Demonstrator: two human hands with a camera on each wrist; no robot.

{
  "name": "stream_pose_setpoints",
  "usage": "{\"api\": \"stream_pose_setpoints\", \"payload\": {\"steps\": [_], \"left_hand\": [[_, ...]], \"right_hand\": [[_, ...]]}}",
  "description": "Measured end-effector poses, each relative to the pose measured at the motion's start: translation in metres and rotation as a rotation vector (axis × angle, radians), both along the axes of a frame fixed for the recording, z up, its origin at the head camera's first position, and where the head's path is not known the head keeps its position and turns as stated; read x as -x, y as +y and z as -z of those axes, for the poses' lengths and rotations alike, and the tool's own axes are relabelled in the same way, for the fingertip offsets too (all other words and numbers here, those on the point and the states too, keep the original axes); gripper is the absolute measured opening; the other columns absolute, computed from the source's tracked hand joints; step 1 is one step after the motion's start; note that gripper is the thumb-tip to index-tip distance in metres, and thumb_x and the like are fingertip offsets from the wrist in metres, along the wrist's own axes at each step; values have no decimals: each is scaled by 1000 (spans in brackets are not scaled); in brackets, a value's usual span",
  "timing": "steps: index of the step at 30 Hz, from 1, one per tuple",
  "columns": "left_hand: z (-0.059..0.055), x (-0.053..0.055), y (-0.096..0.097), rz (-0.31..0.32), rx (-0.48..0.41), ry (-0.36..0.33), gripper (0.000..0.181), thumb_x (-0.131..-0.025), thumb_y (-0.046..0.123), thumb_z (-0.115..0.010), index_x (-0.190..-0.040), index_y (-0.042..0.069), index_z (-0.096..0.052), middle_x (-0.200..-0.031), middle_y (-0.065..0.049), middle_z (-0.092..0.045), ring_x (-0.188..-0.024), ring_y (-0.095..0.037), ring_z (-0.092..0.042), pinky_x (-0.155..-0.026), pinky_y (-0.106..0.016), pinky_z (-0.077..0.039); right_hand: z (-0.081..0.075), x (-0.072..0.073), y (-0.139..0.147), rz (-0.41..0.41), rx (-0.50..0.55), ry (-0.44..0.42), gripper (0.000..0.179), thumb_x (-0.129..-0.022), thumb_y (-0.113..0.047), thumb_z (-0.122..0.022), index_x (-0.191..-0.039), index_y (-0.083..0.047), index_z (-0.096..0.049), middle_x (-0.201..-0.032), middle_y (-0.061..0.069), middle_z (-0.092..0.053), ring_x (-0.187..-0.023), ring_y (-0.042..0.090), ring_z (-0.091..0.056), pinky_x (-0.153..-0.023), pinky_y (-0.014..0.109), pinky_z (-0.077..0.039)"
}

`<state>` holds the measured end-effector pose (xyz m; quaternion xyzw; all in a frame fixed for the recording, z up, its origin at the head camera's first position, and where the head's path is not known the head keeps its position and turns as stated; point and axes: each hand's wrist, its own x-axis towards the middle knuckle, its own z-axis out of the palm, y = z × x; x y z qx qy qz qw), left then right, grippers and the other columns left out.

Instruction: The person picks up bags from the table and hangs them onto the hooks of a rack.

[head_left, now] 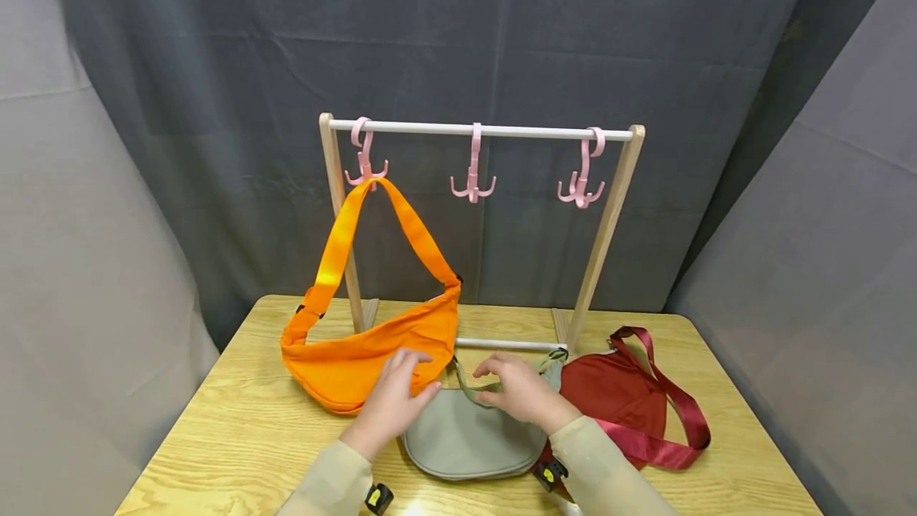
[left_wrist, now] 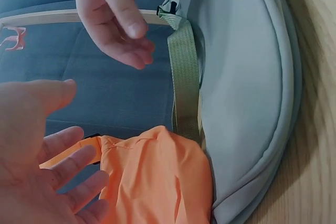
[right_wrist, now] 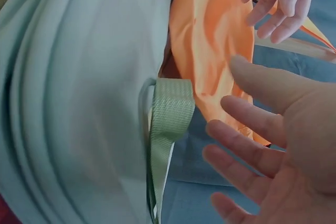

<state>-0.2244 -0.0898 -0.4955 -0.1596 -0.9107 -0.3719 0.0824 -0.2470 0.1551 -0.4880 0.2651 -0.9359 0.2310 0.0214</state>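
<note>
By the grey bag [head_left: 474, 438], left hand [head_left: 392, 398] and right hand [head_left: 521, 390] have fingers [right_wrist: 237, 141] apart, the right near the green strap [right_wrist: 170, 109].

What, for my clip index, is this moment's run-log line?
left hand: open; right hand: open; orange bag: on pink hook; gray bag: on table; red bag: on table

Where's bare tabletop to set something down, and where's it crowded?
Bare: the table left of the orange bag; also front right, beside the red bag. Crowded: front middle, grey bag between those two, left hand and right hand over it.
</note>
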Motion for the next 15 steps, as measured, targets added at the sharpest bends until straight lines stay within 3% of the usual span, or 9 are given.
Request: {"api": "stream_pose_setpoints", "payload": {"steps": [6,15], "left_hand": [[4,0,4,22,13,-25,42,-97,31,-74,-130,8,-62,-127,-9,-60,-122,-31,-56,-100,-51,-50],[11,-1,12,57,13,-26,39,-97,29,-73,-129,9,-64,-127,-8,-62,-122,-31,-57,-103,-52,-48]], "right_hand": [[7,-1,5,-3,-98,18,35,-84,-22,-87,-113,-9,-73,-111,7,-68,-100,30,-67,-85,55,-49],[15,1,9,18,-154,13,35,-83,-22,-87,-113,-9,-73,-110,7,-68,-100,32,-67,-87,57,-48]]}}
